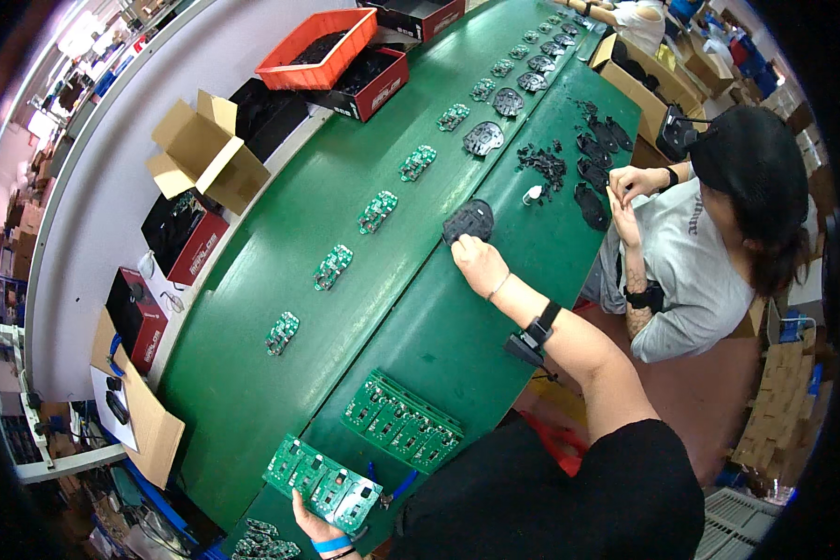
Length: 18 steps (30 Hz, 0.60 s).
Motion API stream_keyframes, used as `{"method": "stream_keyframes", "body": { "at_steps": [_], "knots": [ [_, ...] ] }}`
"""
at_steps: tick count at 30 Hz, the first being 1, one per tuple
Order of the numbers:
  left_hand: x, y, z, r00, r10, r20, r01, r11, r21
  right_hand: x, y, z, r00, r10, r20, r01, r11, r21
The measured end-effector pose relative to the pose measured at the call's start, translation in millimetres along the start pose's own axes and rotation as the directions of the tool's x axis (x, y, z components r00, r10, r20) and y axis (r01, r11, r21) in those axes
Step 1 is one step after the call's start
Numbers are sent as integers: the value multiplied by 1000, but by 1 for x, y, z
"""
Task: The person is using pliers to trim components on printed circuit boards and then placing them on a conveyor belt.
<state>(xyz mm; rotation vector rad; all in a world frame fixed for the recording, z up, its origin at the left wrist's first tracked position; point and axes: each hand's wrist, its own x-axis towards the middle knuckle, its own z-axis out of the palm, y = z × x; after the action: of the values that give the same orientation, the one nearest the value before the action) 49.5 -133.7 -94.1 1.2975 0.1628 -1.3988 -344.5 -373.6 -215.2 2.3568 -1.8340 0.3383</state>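
Low in the view, my left hand (314, 525) holds a green circuit board panel (319, 483) by its near edge. My right arm reaches forward, and my right hand (481, 268) has its fingers closed on the near edge of a black plastic mouse shell (468, 222) at the seam of the green bench. Between my hands lies a stack of green circuit board panels (401, 422). Blue-handled pliers (402, 486) lie beside it, partly hidden. Small loose circuit boards (261, 541) are piled beside my left hand.
Spaced-out circuit boards (377, 213) and mouse shells (483, 139) line the green bench (280, 252). At right, a co-worker (691, 233) sits near black parts (543, 165) and a small white bottle (532, 194). Along the left edge stand cartons (205, 154) and an orange bin (294, 75).
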Motion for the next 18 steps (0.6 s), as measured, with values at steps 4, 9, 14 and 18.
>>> {"method": "stream_keyframes", "body": {
  "at_steps": [4,9,14,18],
  "knots": [
    [-7,-1,5,1000,13,0,-13,999,29,49,22,32,999,-21,-31,22,1000,17],
    [4,0,-24,998,54,-32,-52,996,76,67,50,62,998,55,18,-55,998,26],
    [-5,9,-29,987,49,-155,-28,990,138,37,47,1,910,353,-216,-297,921,253],
    [3,2,-22,996,23,-82,-14,993,116,-23,98,-14,747,662,-62,-656,749,97]
  ]
}}
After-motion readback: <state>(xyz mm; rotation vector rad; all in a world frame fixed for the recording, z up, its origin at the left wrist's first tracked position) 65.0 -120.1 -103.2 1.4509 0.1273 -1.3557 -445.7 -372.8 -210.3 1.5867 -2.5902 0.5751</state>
